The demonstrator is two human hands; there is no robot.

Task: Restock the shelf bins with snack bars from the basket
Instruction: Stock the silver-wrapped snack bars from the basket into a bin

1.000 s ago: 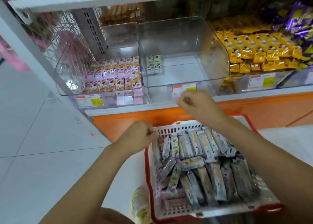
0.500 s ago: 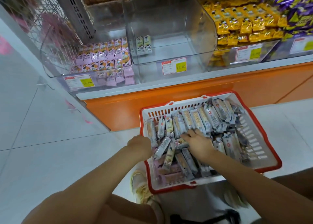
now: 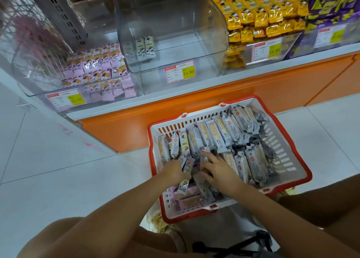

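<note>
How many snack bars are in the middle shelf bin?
2: the first bar stands near the back left of the middle bin, the second bar right beside it. None seem hidden; the walls are clear.

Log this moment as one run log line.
left hand: grips snack bars in basket | right hand: spread on bars | middle bin: nearly empty

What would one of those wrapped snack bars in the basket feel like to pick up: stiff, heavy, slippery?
Probably light: the snack bars are slim and piled loosely in the basket. Likely fairly stiff, since they keep straight shapes even when lying crosswise on others. The glossy wrappers may be slippery, and their crimped ends look floppy.
</note>
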